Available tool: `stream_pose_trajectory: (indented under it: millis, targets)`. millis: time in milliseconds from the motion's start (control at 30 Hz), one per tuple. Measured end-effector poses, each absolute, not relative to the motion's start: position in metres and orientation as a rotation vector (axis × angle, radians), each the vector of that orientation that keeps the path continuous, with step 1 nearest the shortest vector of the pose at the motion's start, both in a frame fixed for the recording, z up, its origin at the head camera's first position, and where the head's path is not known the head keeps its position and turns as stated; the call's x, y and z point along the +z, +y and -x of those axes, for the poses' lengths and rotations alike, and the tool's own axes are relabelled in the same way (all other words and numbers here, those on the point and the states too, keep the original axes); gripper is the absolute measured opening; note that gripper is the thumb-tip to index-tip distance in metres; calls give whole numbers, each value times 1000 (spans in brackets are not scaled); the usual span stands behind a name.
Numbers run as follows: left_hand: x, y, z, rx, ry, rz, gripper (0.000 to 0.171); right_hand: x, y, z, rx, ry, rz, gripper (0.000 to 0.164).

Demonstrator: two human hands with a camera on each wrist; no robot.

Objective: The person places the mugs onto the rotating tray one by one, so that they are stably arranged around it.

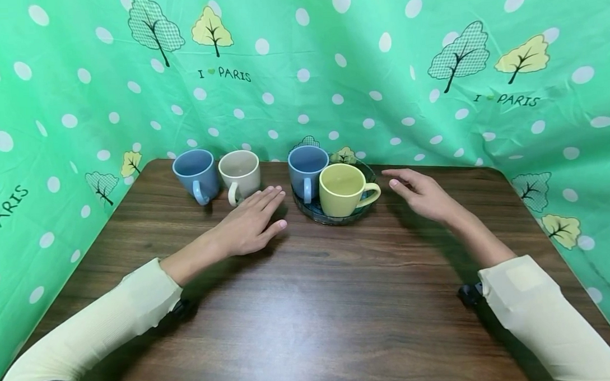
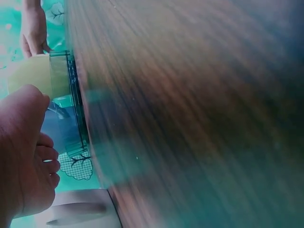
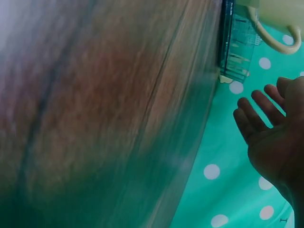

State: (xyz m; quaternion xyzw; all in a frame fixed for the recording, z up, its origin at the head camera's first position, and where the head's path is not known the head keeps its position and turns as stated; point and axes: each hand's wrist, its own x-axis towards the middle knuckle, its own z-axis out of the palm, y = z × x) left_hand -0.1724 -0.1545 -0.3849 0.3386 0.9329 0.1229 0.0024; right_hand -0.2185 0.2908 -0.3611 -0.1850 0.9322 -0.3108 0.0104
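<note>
Beside the clear tray (image 1: pixel 309 212) bearing blue mug (image 1: pixel 303 174) and yellow mug (image 1: pixel 340 194), poising left hand (image 1: pixel 250 223) with fingers together, right hand (image 1: pixel 425 196) with fingers apart, gripping nothing; perhaps risking a tip-over by bumping the jutting handle (image 1: pixel 377 193).

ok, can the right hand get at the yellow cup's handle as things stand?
Probably yes. The right hand is empty, the handle of the yellow cup points toward it, and nothing seems to stand between them.
</note>
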Motion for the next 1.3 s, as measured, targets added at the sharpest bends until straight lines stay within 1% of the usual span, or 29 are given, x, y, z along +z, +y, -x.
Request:
stream_pose_trajectory:
  millis: [233, 633, 833, 1300]
  targets:
    - [-385, -158, 166, 421, 2944, -1049, 73, -365, 293, 226, -771, 2899, 665, 57]
    - [-385, -160, 157, 522, 2927, -1058, 69, -367, 295, 231, -618, 2881, 722, 62]
    - [-384, -162, 155, 585, 2904, -1023, 69, -366, 293, 234, -603, 2869, 718, 62]
    - [-382, -161, 148, 661, 2871, -988, 67, -371, 289, 242, -515, 2802, 825, 63]
